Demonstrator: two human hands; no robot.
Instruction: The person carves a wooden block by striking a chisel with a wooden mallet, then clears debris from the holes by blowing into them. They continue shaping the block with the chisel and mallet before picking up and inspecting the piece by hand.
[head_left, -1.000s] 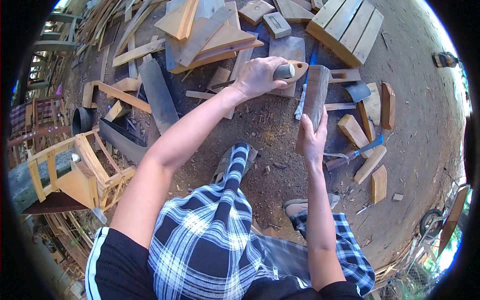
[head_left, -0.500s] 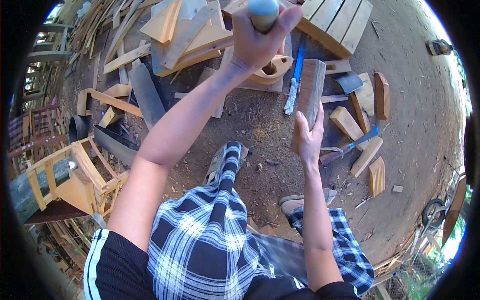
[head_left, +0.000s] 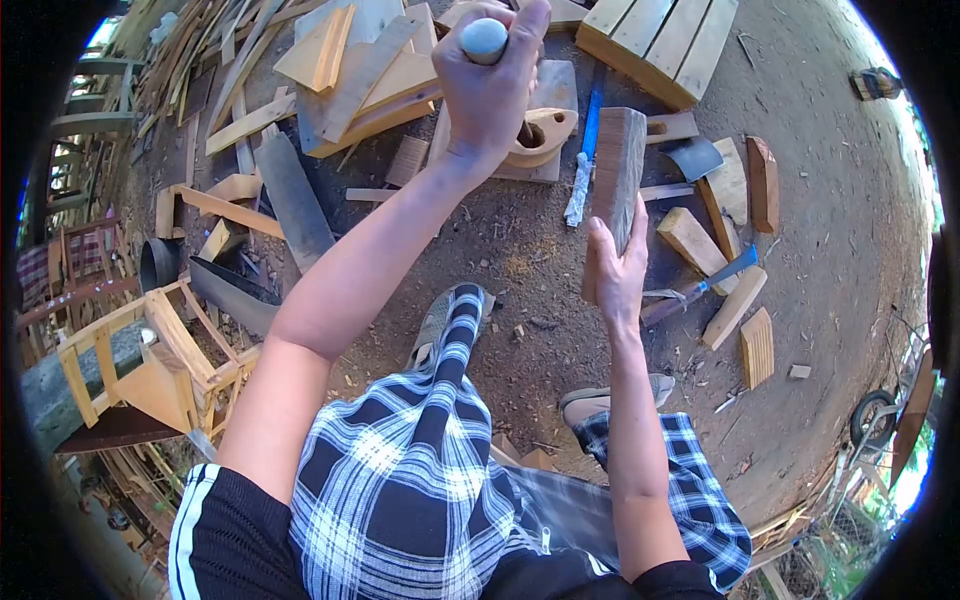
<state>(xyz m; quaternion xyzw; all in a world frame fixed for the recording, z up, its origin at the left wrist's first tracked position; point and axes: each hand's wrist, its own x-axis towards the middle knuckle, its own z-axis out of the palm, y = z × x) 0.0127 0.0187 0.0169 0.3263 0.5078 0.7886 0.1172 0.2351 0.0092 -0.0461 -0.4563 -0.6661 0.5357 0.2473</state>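
Observation:
My left hand (head_left: 485,110) is wrapped round the handle of a chisel (head_left: 484,41), its rounded pale-blue end showing above my fist. The tool's lower part reaches to a light curved wooden piece (head_left: 545,150) with dark holes in it; the tip is hidden. That piece rests on a wooden block (head_left: 560,88) on the ground. In my right hand (head_left: 620,268) is a long, thick brown wood block (head_left: 620,165), gripped near its lower end and held upright, apart from the chisel.
Right of my hands lie a blue saw-like strip (head_left: 594,110), a blue-bladed knife (head_left: 735,270), a bent dark metal piece (head_left: 693,158) and several wood offcuts (head_left: 692,243). A slatted wooden box (head_left: 660,45) stands ahead. Stacked boards (head_left: 370,90) and a wooden frame (head_left: 165,330) are left.
My left hand has shifted left with the chisel, and its handle now leans more to the left. My right hand keeps the wood block nearly where it was.

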